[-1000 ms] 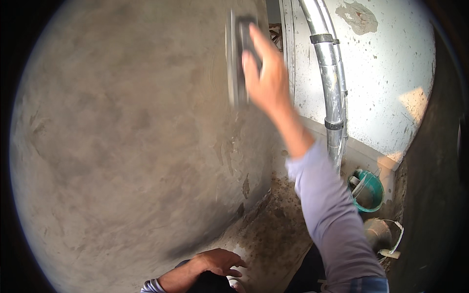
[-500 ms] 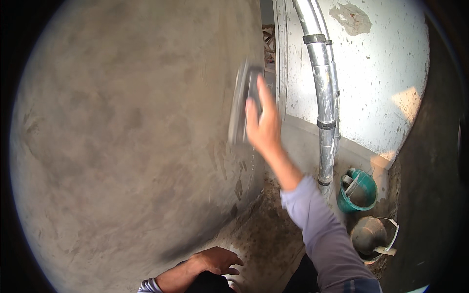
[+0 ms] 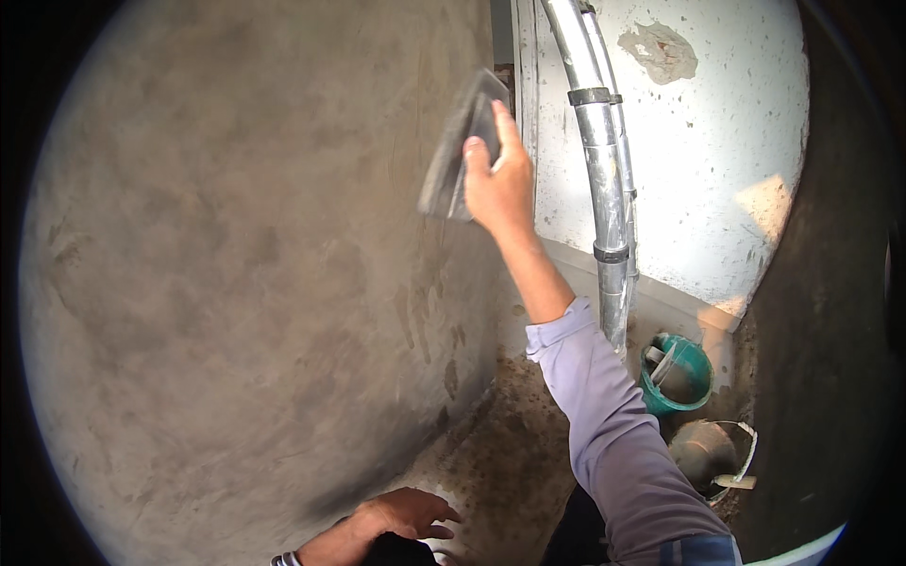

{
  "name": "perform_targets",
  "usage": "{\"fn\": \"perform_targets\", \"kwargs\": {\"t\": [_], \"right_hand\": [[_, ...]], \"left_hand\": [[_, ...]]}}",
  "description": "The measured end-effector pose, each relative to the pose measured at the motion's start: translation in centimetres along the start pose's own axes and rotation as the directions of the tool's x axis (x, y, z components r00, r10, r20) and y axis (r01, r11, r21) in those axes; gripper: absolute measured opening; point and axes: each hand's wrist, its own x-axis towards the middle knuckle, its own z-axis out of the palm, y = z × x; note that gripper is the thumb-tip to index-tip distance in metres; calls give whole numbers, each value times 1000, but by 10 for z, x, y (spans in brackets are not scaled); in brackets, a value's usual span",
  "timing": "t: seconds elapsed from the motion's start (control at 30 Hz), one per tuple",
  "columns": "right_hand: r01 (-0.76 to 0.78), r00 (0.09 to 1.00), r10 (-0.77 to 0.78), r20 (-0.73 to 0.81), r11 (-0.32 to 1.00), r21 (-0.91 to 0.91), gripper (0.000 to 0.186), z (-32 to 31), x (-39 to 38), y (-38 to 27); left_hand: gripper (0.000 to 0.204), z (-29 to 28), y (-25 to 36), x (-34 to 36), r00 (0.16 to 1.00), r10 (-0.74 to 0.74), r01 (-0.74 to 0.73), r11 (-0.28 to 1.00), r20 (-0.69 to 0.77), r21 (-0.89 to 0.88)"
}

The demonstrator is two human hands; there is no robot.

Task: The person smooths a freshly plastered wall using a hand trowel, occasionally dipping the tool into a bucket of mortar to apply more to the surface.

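My right hand grips a flat grey float, slightly blurred, against the mottled grey plastered wall, near its right-hand edge. The float is tilted, its top toward the right. Low in the picture, my left hand hangs close to the bottom of that wall, fingers apart and loosely bent, with nothing visible in them.
A white, spattered wall stands to the right, fronted by metal pipes with black bands. Below are a teal bucket holding tools and a metal bucket with a handle. Stained floor runs along the plastered wall's foot.
The float in my right hand went down, then came back up, and now tilts more. The view has shifted, so the pipes and buckets appear farther left. My left hand stays low.
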Motion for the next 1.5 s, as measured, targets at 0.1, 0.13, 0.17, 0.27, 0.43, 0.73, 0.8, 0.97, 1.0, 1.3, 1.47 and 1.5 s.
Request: {"fn": "perform_targets", "kwargs": {"t": [0.1,0.13,0.17,0.27,0.43,0.73,0.8,0.97,1.0,1.3,1.47,1.5], "right_hand": [[84,984,-85,154,996,15,59,4,-58,-25],[48,990,-46,131,999,-16,60,-1,-80,-14],[18,994,-12,111,999,-51,60,-6,-91,3],[-172,985,172,-6,983,-69,59,-1,-41,18],[151,988,-152,7,988,43,53,19,27,-49],[139,989,-133,57,983,-120,55,1,88,-30],[190,978,-188,86,982,-15,56,17,109,-71],[381,884,-385,265,922,69,60,6,-52,-63],[324,914,-323,247,945,35,60,6,-49,-48],[485,874,-485,31,874,-8,55,43,127,-113],[393,897,-378,227,919,-21,57,14,22,-67],[405,911,-395,120,912,-64,57,16,60,-47]], "left_hand": [[50,0,-9,-2,999,-43,43,999,23,6],[50,-1,-8,-1,999,-33,33,999,20,-3],[51,-3,-3,2,1000,-14,14,1000,13,-11],[52,4,-7,-6,1000,2,-2,1000,-7,-22],[51,-10,2,-3,997,-40,41,999,67,-24],[50,-5,1,5,998,-8,9,1000,58,-18],[50,-7,-2,5,999,-4,4,1000,45,-8],[48,-5,5,0,999,-8,9,1000,48,-23],[48,-3,4,1,1000,5,-4,1000,26,-23],[46,-7,-2,12,986,168,-169,985,10,47],[46,-41,18,-35,876,353,-319,935,-330,152],[47,-53,28,-46,843,401,-363,916,-357,172]]}}
